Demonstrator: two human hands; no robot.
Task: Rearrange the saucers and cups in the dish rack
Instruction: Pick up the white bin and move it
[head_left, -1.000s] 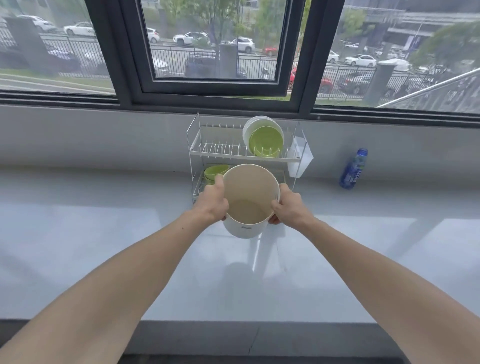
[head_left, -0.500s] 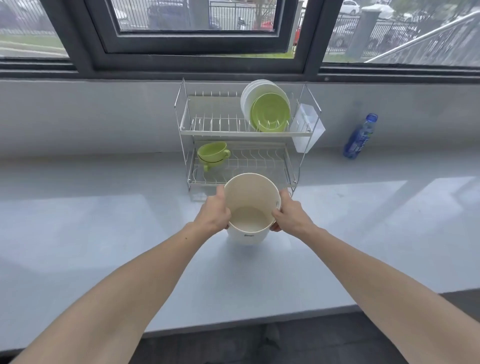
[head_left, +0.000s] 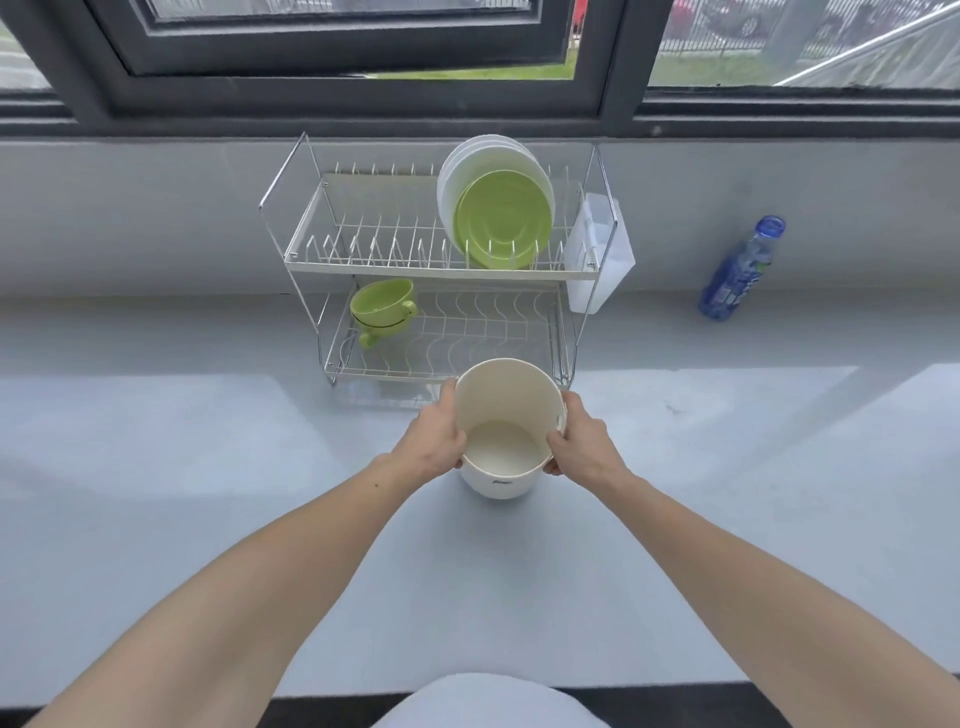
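Note:
A two-tier wire dish rack (head_left: 363, 270) stands on the grey counter against the wall. On its upper tier, at the right, a green saucer (head_left: 503, 218) leans in front of white saucers (head_left: 467, 161). Two green cups (head_left: 383, 310), stacked, sit at the left of the lower tier. Just in front of the rack I hold a cream bucket (head_left: 506, 410), empty inside, by its rim. My left hand (head_left: 434, 441) grips the left side and my right hand (head_left: 579, 441) grips the right side. Its base looks to be at or just above the counter.
A white plastic cutlery holder (head_left: 602, 249) hangs on the rack's right end. A blue bottle (head_left: 740, 270) stands on the counter at the right by the wall. A dark-framed window (head_left: 332, 67) runs above the wall. Bare grey counter (head_left: 156, 467) spreads on both sides.
The bucket and both hands have come down from in front of the rack to counter level. The view has tilted downward, so both rack tiers now show in full.

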